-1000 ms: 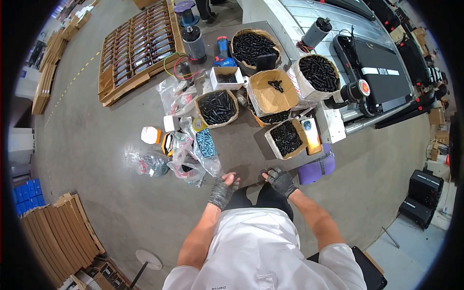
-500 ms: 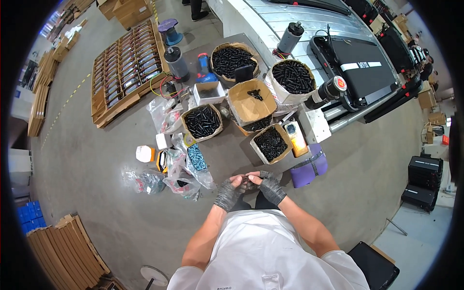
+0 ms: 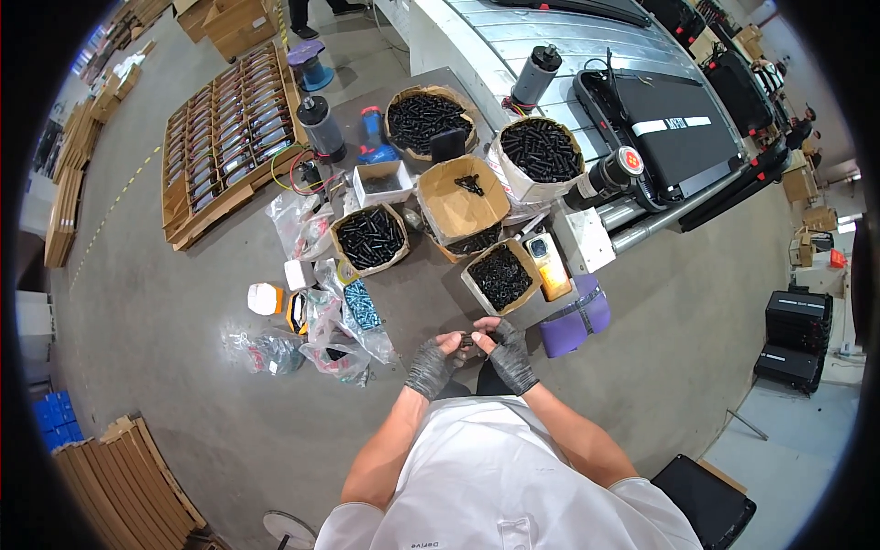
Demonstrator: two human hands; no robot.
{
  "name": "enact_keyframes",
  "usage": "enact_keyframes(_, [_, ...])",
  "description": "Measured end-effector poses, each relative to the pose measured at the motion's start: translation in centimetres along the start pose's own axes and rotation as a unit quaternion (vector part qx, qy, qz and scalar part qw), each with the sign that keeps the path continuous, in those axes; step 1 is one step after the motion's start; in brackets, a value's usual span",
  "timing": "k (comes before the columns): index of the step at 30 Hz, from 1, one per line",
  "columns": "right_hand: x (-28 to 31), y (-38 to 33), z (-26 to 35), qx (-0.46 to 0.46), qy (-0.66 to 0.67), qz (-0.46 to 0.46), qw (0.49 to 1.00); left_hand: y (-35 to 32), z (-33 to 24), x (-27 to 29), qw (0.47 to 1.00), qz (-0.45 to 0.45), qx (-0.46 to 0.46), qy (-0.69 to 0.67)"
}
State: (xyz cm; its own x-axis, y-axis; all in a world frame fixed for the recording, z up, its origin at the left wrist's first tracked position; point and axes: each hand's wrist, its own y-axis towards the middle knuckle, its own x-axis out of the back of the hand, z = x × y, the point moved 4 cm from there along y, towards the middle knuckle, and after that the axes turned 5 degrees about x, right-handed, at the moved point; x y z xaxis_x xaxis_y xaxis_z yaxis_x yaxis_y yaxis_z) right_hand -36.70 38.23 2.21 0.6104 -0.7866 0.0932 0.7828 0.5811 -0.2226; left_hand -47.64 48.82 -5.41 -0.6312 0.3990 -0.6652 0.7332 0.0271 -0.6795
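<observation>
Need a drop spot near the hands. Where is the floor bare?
Bare floor left of the plastic bags, and right of the purple stool. Crowded ahead: boxes of black parts and bags fill the space before both hands.

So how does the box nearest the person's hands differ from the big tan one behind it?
The nearest box is small, narrow and full of black parts; the big tan box is wider and almost empty, with only a few black pieces on its floor. Both are open cardboard boxes on the concrete floor.

Boxes of black parts [image 3: 500, 275] and plastic bags [image 3: 353, 321] crowd the floor ahead; bare concrete [image 3: 678, 312] lies open rightward.
</observation>
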Motion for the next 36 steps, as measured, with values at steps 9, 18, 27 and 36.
enact_keyframes(9, [-0.4, -1.3, 2.1, 0.106, -0.186, 0.016, 0.977, 0.6, 0.8, -1.4, 0.997, 0.032, -0.031, 0.06])
enact_keyframes(18, [0.1, -1.1, 3.5, 0.201, -0.289, 0.059, 0.934, 0.8, 1.6, -1.0, 0.996, 0.024, -0.054, 0.069])
enact_keyframes(27, [4.9, 5.5, 2.4, 0.173, -0.326, 0.008, 0.929, -1.3, 0.5, 1.5, 0.995, -0.064, -0.079, 0.012])
enact_keyframes(36, [4.1, 11.2, 2.2, 0.309, -0.356, 0.045, 0.881, -5.9, 0.7, 4.9, 0.987, -0.12, -0.101, -0.029])
